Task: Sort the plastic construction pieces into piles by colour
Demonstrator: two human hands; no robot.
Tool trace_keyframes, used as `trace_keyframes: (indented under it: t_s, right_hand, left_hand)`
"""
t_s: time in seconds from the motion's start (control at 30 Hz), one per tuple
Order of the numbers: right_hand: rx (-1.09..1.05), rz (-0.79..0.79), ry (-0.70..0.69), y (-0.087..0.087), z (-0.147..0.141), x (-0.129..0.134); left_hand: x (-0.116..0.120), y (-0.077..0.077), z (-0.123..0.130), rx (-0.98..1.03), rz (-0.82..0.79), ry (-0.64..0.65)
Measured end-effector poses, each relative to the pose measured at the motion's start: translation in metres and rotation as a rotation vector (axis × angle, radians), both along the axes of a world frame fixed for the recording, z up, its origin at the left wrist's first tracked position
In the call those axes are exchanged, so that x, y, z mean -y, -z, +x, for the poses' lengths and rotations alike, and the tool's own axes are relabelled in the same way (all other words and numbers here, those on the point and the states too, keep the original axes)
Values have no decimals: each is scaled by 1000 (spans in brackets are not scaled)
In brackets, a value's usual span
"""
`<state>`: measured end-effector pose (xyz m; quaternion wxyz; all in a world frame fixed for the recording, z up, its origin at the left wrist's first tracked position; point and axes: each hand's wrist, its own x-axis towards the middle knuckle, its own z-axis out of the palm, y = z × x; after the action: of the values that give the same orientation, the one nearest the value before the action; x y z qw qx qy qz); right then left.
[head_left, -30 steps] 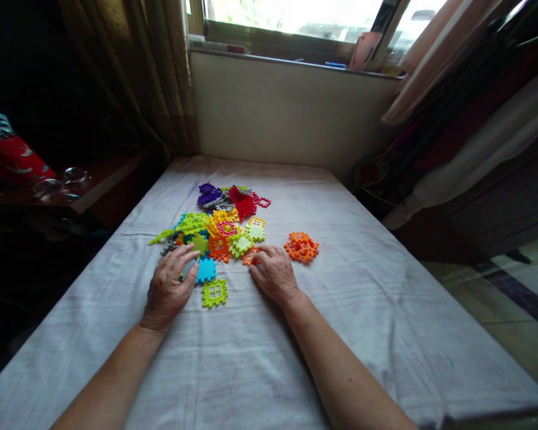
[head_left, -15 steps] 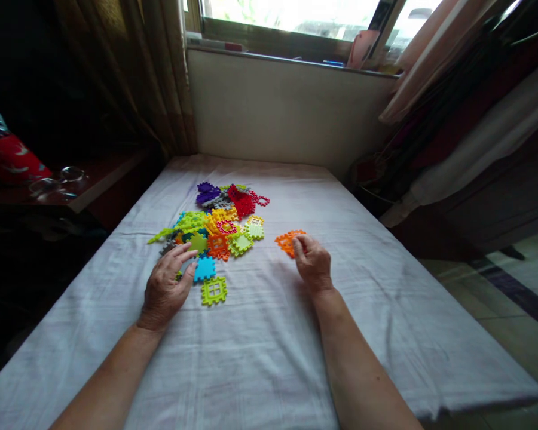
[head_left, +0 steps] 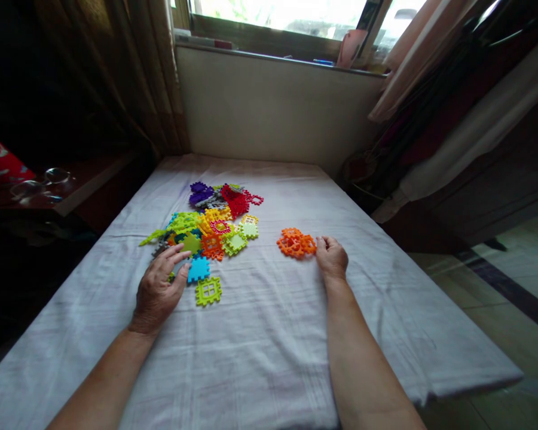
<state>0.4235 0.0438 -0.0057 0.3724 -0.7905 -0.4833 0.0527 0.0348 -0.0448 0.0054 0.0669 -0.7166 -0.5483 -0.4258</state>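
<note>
My left hand (head_left: 160, 291) rests at the near left edge of a mixed heap of plastic pieces, its fingers apart beside a blue square piece (head_left: 199, 269). Just right of it lies a lime window-shaped piece (head_left: 208, 291). To the right of the heap, several orange pieces (head_left: 291, 243) form a small loose pile. At this pile's right edge is my right hand (head_left: 332, 258), fingers closed; whether they pinch the outermost orange piece is too small to tell. Yellow pieces (head_left: 211, 220) and a dark orange window piece (head_left: 212, 245) lie within the heap.
Purple pieces (head_left: 200, 194) and red pieces (head_left: 235, 200) lie at the back of the heap on the white cloth (head_left: 251, 346). Glasses (head_left: 40, 186) stand on a side surface at left. A pink cup (head_left: 351, 48) is on the windowsill.
My right hand has moved right, off the orange pieces to their edge, and more of them now show. The view has shifted slightly. My left hand stays by the heap.
</note>
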Motion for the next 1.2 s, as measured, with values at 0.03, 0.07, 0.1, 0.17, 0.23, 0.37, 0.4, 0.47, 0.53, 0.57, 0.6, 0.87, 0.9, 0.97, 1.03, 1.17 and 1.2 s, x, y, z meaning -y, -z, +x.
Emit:
trace_keyframes:
  t_s: [0.03, 0.07, 0.1, 0.17, 0.23, 0.37, 0.4, 0.47, 0.53, 0.57, 0.6, 0.87, 0.9, 0.97, 1.03, 1.17, 1.2]
  right_hand:
    - [19, 1, -6, 1, 0, -1]
    - [36, 3, -8, 2, 1, -1]
    - [50, 5, -7, 3, 1, -2]
    - [72, 11, -4, 5, 2, -3]
    - [98, 48, -13, 7, 0, -3]
    - [172, 245, -122, 7, -16, -1]
    - [185, 296, -171, 7, -23, 1]
    - [207, 367, -299, 6, -43, 6]
    - [231, 386, -451, 4, -65, 14]
    - [246, 378, -526, 3, -76, 18]
    - [262, 360, -598, 1, -87, 21]
    - [455, 184, -1016, -30, -161, 21]
    - [479, 169, -1055, -33, -170, 18]
    - [514, 137, -1106, -37, -185, 12]
    - [537, 110, -1118, -35, -195, 8]
    - [565, 163, -1099, -22, -193, 10]
    - [566, 200, -1100, -18, -190, 12]
  left_hand:
    - [0, 0, 0, 1, -2, -2]
    - [0, 0, 0, 2, -3, -4]
    - [0, 1, 0, 4, -3, -5]
    - [0, 2, 0, 6, -3, -3]
    - [-1, 3, -1, 7, -6, -4]
    - [-3, 6, -2, -22, -36, -10]
    - [-3, 7, -2, -36, -50, -9]
    - [-3, 8, 0, -68, -81, -10]
    - [-2, 9, 2, -110, -115, -10]
    - [-1, 9, 3, -136, -133, -6]
    - [0, 9, 4, -164, -154, 6]
    - [5, 3, 11, -344, -388, 216]
    - [5, 3, 11, -341, -394, 211]
    - [6, 2, 8, -327, -396, 201]
    - [7, 2, 5, -309, -395, 188]
    - [10, 0, 1, -290, -403, 173]
    - [11, -1, 1, -290, -404, 173]
